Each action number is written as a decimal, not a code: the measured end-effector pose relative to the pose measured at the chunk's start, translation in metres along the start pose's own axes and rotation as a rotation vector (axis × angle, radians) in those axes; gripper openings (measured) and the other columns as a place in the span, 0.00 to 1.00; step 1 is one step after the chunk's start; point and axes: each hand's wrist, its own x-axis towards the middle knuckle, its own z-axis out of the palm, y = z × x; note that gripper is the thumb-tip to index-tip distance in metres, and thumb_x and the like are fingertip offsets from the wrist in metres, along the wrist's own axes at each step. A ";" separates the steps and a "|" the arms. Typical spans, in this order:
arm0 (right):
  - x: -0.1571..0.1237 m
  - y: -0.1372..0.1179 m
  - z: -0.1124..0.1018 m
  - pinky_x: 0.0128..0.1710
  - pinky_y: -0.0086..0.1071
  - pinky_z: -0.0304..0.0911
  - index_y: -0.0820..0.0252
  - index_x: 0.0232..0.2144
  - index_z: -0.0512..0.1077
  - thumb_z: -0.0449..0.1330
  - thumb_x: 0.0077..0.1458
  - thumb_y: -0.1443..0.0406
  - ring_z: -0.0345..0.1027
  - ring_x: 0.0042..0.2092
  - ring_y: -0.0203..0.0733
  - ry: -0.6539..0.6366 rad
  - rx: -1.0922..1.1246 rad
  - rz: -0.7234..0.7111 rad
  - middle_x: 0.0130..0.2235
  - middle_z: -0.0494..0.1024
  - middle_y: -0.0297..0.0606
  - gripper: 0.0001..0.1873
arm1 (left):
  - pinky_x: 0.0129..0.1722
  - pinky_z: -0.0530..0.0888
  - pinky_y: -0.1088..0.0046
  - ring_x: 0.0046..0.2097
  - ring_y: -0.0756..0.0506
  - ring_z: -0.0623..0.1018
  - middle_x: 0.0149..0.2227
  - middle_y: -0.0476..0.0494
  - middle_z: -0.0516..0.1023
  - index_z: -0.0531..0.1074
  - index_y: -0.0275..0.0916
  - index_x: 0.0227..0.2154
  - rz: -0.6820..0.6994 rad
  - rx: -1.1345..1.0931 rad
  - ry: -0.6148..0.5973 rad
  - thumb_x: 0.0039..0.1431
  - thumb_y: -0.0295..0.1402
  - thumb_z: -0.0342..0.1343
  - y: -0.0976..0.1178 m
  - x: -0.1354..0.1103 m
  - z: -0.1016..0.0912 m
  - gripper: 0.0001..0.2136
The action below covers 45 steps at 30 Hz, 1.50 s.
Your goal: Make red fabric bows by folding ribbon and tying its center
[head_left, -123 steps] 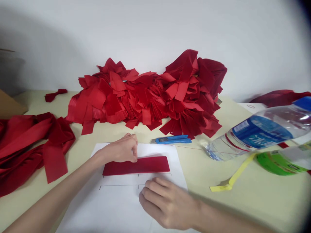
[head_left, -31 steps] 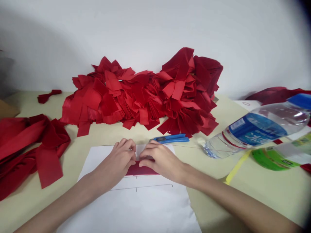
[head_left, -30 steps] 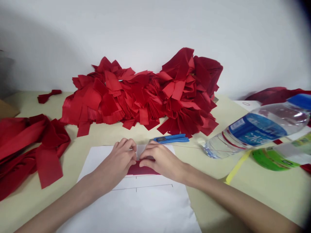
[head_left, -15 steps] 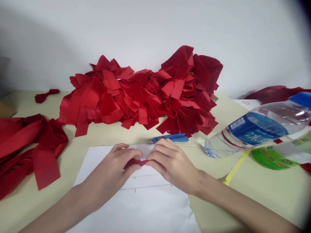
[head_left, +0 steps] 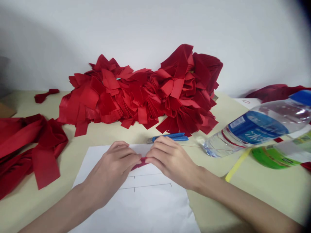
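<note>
My left hand (head_left: 114, 166) and my right hand (head_left: 170, 160) meet fingertip to fingertip over a white paper sheet (head_left: 143, 204) with ruled lines. Between the fingers both hands pinch a small folded red ribbon strip (head_left: 140, 163), mostly hidden by them. Only a sliver of the red shows under the fingertips. Both hands are closed on the strip.
A big heap of red ribbon pieces (head_left: 143, 94) lies against the wall behind. A blue utility knife (head_left: 173, 137) sits just past my right hand. Long red ribbon (head_left: 26, 145) is bunched at the left. A lying water bottle (head_left: 257, 129), yellow tape strip (head_left: 236, 166) and green item (head_left: 272, 158) are at the right.
The flat red strip on the paper has been folded together and pinched up between both hands. The hands closed in on each other and lifted it slightly off the sheet.
</note>
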 end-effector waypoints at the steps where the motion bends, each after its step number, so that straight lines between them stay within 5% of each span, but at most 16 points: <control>1: 0.001 0.001 0.001 0.35 0.34 0.56 0.63 0.28 0.72 0.53 0.60 0.67 0.60 0.36 0.39 0.041 -0.068 -0.033 0.28 0.71 0.37 0.11 | 0.43 0.70 0.61 0.32 0.47 0.75 0.32 0.44 0.79 0.73 0.34 0.32 0.081 0.078 0.019 0.59 0.19 0.48 -0.003 0.000 -0.001 0.09; 6: -0.010 -0.013 0.015 0.37 0.37 0.57 0.67 0.29 0.73 0.50 0.58 0.74 0.63 0.38 0.44 0.131 -0.333 -0.315 0.31 0.74 0.43 0.12 | 0.41 0.71 0.56 0.37 0.40 0.76 0.35 0.33 0.79 0.73 0.26 0.36 0.483 0.487 0.018 0.57 0.18 0.47 -0.006 -0.025 0.004 0.10; 10: -0.033 -0.032 0.027 0.38 0.38 0.57 0.67 0.28 0.72 0.47 0.59 0.74 0.64 0.38 0.44 0.013 -0.198 -0.325 0.30 0.73 0.43 0.15 | 0.44 0.68 0.56 0.36 0.40 0.76 0.35 0.36 0.80 0.74 0.29 0.35 0.505 0.482 -0.092 0.57 0.20 0.43 0.012 -0.061 0.018 0.13; 15: -0.042 -0.040 0.022 0.35 0.36 0.56 0.64 0.32 0.72 0.51 0.59 0.72 0.61 0.34 0.41 -0.226 -0.011 -0.164 0.30 0.72 0.39 0.10 | 0.45 0.66 0.61 0.34 0.43 0.75 0.31 0.42 0.80 0.75 0.34 0.32 0.286 0.414 -0.108 0.57 0.18 0.41 0.037 -0.069 0.024 0.16; 21: -0.018 -0.032 0.015 0.38 0.28 0.58 0.59 0.26 0.75 0.58 0.55 0.68 0.65 0.32 0.33 -0.371 0.363 0.225 0.28 0.76 0.30 0.08 | 0.29 0.68 0.69 0.27 0.46 0.72 0.23 0.49 0.74 0.73 0.40 0.21 -0.421 -0.055 -0.340 0.55 0.23 0.47 0.032 -0.037 0.019 0.13; 24: -0.007 -0.028 0.015 0.36 0.26 0.58 0.55 0.27 0.77 0.61 0.50 0.71 0.66 0.32 0.33 -0.396 0.438 0.394 0.28 0.78 0.28 0.07 | 0.25 0.65 0.73 0.24 0.49 0.70 0.21 0.52 0.73 0.71 0.40 0.18 -0.598 -0.139 -0.429 0.55 0.25 0.47 0.026 -0.027 0.013 0.13; 34: 0.011 -0.023 0.014 0.24 0.26 0.49 0.55 0.22 0.75 0.63 0.44 0.69 0.57 0.22 0.29 -0.491 0.395 0.539 0.18 0.72 0.25 0.04 | 0.24 0.62 0.73 0.23 0.49 0.68 0.19 0.53 0.70 0.69 0.41 0.19 -0.794 -0.230 -0.479 0.48 0.29 0.48 0.014 -0.015 0.012 0.08; 38: 0.021 -0.018 0.013 0.23 0.26 0.49 0.57 0.21 0.73 0.64 0.44 0.65 0.63 0.25 0.32 -0.594 0.332 0.482 0.20 0.73 0.26 0.04 | 0.24 0.62 0.74 0.25 0.48 0.69 0.20 0.52 0.72 0.67 0.40 0.16 -0.838 -0.291 -0.566 0.43 0.30 0.50 0.008 -0.004 0.011 0.05; 45: 0.041 -0.009 0.015 0.22 0.27 0.49 0.60 0.17 0.73 0.69 0.37 0.63 0.64 0.24 0.34 -0.693 0.309 0.381 0.18 0.72 0.29 0.09 | 0.17 0.51 0.75 0.17 0.52 0.57 0.14 0.55 0.60 0.64 0.40 0.11 -0.855 -0.271 -0.748 0.35 0.29 0.54 -0.005 0.017 0.011 0.05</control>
